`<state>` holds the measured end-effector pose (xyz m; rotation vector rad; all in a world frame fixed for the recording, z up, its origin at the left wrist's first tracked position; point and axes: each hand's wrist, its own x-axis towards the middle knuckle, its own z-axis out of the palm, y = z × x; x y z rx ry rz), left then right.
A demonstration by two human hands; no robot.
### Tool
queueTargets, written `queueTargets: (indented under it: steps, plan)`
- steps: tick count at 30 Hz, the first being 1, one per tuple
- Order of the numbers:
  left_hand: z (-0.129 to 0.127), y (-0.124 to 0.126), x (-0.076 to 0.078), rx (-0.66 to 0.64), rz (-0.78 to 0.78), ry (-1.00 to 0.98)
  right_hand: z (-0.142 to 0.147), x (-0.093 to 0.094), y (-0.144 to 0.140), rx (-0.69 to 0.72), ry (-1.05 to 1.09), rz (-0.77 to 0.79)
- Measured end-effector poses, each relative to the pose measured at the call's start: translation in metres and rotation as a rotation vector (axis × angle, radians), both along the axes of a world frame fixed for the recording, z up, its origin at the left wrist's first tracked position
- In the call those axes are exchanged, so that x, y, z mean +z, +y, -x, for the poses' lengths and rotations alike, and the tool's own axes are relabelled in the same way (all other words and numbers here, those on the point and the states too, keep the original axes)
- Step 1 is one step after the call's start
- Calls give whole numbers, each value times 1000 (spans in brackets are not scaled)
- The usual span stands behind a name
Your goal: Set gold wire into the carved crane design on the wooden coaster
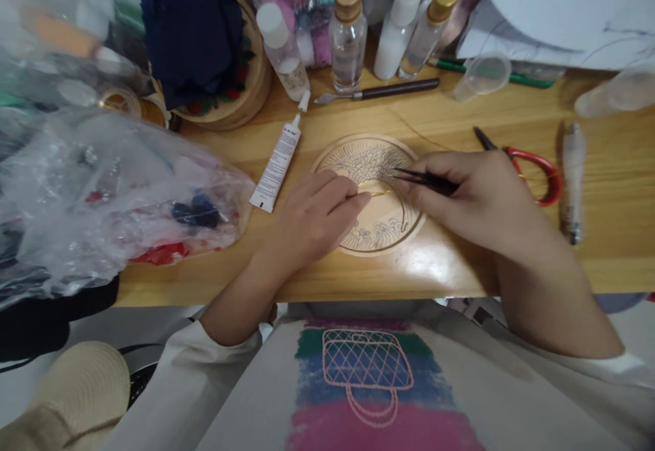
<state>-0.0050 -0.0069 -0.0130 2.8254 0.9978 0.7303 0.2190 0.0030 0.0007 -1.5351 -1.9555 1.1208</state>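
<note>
Head view: on the table (450,277), between left hand (317,215) and right hand (484,195), a round disc (376,217) with line drawings, gold wire (381,193) lying across it. Best to steady the disc, work lightly and avoid kinking the wire. Right fingers closed around black tweezers (427,178), tips slightly apart; left fingers curled together at the wire, no telling whether pinching or merely pressing.

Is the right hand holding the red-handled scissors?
No, the right hand holds dark tweezers, while the red-handled scissors lie on the table beside it.
</note>
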Motion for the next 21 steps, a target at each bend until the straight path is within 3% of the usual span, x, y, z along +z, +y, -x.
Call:
queueTargets:
  steps: [8, 16, 21]
  plan:
    - [-1, -6, 3, 45, -41, -104, 8, 3, -1, -29, 326, 272]
    - [-3, -11, -1, 60, -47, -174, 21, 0, -8, -179, 440, 311]
    - [-4, -12, -4, 91, -46, -174, 22, -1, -7, -194, 439, 331]
